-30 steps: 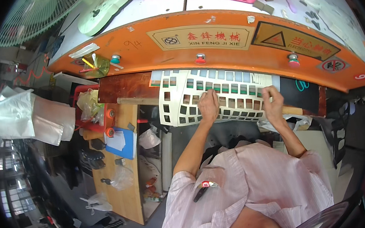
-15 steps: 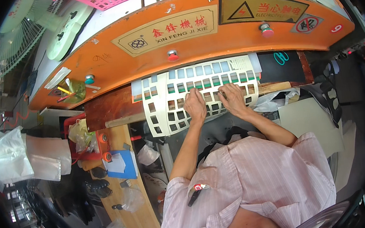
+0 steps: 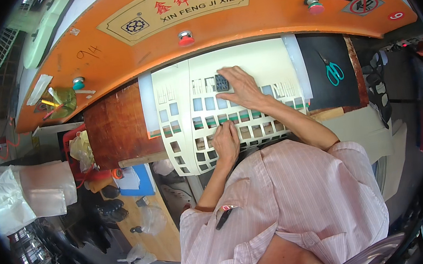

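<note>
The person's right hand (image 3: 243, 86) reached far over the sheet (image 3: 237, 57), its forearm coming slantwise from the right. The thumb was apart from the fingers, and between them was grasped the block (image 3: 222, 83), which stood on the sheet beside small cut outlines. The left hand (image 3: 226, 143) was lower and nearer to the body, with bent elbow. Its fingers were curled together with the tips against the sheet; whether they pinched a strip of it could not be made out.

The sheet was cream, smooth and thin, with rows of rectangular holes; its upper part was solid and its lower part curved down over the edge of the bench (image 3: 119, 134), which was of reddish-brown, worn-looking wood. The block was dark and rectangular, with a bumpy top. On a black mat (image 3: 320, 87) at the right lay scissors (image 3: 335, 73) with teal handles.

The right palm was hidden, and the left hand covered some holes. The sheet's lowest edge was partly behind the left hand and the striped shirt (image 3: 316, 193). The orange machine (image 3: 126, 56) was cut off at the top.
</note>
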The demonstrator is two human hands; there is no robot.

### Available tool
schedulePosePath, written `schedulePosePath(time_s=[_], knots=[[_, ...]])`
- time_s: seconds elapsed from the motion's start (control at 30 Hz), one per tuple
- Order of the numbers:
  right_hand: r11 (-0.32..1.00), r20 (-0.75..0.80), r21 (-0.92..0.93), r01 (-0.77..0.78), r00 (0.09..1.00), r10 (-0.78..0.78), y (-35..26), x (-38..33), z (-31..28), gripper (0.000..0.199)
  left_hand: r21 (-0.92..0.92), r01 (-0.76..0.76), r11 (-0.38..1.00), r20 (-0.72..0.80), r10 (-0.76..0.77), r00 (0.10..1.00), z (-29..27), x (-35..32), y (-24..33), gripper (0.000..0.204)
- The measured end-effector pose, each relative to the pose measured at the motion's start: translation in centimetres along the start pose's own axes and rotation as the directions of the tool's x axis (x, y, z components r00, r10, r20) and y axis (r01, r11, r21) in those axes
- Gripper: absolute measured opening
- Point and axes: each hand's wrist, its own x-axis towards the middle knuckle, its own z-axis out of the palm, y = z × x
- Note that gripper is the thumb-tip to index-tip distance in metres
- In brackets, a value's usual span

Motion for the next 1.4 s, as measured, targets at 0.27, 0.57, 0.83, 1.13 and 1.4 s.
schedulePosePath(time_s=[0.27, 0.57, 0.83, 1.13, 1.4], knots=[[0.42, 0.48, 0.67, -0.613, 0.788, 0.386, 4.3, 0.5, 0.2, 0.055, 0.022, -0.027, 0.999, -0.086, 0.029, 0.996, 1.4, -2.8, -1.0, 0.005], [0.841, 0.233, 0.419, -0.343, 0.935, 0.266, 5.0, -1.1, -2.5, 0.059, 0.025, 0.038, 0.999, -0.064, -0.037, 0.997, 1.9, -2.7, -1.0, 0.007], [0.983, 0.242, 0.179, -0.042, 0.97, -0.002, 3.7, -2.9, -0.4, 0.066, -0.013, 0.01, 1.0, -0.076, -0.011, 0.997, 1.5, -3.2, -1.2, 0.008], [0.992, 0.066, 0.122, -0.008, 0.998, 0.0, 3.0, -2.1, -1.8, 0.065, -0.007, -0.034, 0.999, -0.126, 0.033, 0.991, 1.8, -1.4, -1.2, 0.006], [0.972, -0.651, 0.233, -0.03, 0.738, 0.179, 1.0, -5.2, -14.4, 0.009, 0.009, -0.112, 0.994, -0.146, 0.113, 0.983, 1.2, -0.4, -1.0, 0.01]])
